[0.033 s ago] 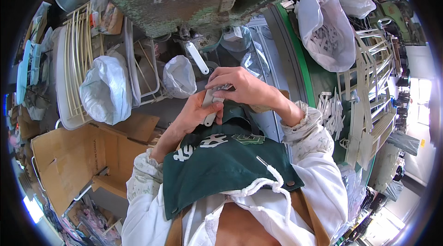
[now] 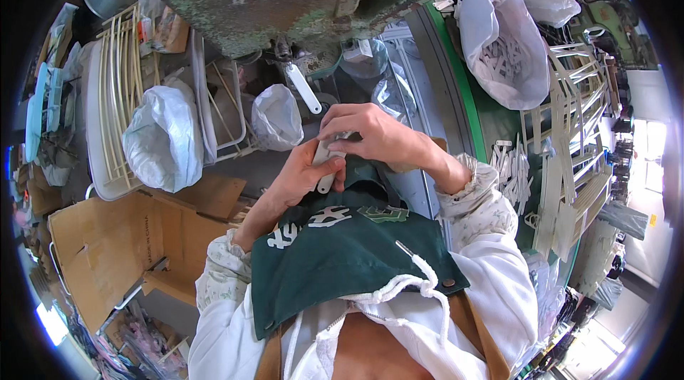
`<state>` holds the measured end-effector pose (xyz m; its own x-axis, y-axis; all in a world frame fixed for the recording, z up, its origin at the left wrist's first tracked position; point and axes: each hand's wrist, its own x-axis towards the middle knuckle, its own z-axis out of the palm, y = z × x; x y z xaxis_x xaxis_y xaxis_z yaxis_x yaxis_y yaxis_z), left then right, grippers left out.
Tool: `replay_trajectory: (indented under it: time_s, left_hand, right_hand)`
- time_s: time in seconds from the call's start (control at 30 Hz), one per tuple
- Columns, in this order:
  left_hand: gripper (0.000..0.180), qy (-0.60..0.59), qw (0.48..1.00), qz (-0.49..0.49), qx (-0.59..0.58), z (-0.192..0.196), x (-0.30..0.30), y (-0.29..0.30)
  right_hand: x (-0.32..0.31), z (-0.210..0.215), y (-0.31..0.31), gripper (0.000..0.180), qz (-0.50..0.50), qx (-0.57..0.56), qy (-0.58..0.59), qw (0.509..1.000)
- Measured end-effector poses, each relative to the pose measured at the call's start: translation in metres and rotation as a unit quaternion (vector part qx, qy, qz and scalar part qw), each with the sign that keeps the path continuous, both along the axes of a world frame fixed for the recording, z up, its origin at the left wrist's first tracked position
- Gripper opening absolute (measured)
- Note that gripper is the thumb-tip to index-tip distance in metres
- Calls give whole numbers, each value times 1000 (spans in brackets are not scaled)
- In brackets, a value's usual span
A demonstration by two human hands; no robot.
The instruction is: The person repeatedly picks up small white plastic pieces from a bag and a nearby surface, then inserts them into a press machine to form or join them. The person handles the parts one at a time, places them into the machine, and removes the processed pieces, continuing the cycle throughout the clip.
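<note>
In front of my apron, my left hand [image 2: 299, 175] is closed around a flat light-grey strip [image 2: 326, 182] with a rounded lower end, the thumb laid across it. My right hand [image 2: 372, 132] bends over the upper end, its fingertips pinching there. The fingers cover much of that end, so whether several strips are stacked I cannot tell. Just beyond my hands, a similar white strip [image 2: 305, 89] with a hole near its tip slants down from the worn green machine [image 2: 285, 6].
An open white sack [image 2: 524, 88] of pale strips sits at the right, with loose strips [image 2: 509, 173] nearer me on the green-edged table. To the left are white bags [image 2: 162, 141] [image 2: 278, 120], a rack of rods [image 2: 117, 95] and an open cardboard box [image 2: 100, 259].
The strip's lower end has shifted slightly up and toward my left hand's fingers. Both hands keep nearly the same place and grip.
</note>
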<state>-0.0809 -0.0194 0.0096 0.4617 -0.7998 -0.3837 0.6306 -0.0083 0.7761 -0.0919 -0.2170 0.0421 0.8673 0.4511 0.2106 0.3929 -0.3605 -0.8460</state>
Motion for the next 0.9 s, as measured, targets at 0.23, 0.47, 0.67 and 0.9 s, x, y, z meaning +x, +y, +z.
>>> replay_trajectory:
  time_s: [0.23, 0.47, 0.67, 0.9]
  left_hand:
    - [13, -25, 996, -81, -1, -6, -5, -7]
    - [30, -65, 994, -88, 8, -1, -4, -8]
    - [37, -189, 976, 26, 101, -26, -20, 4]
    - [34, -77, 925, 369, 46, -12, -12, -6]
  right_hand:
    - [-13, 6, 0, 11, 16, -101, -29, 994]
    - [-20, 17, -8, 21, -45, -33, -188, 981]
    - [-44, -2, -8, 4, -307, 273, 88, 907]
    - [-40, -42, 24, 13, -205, 633, 555, 499]
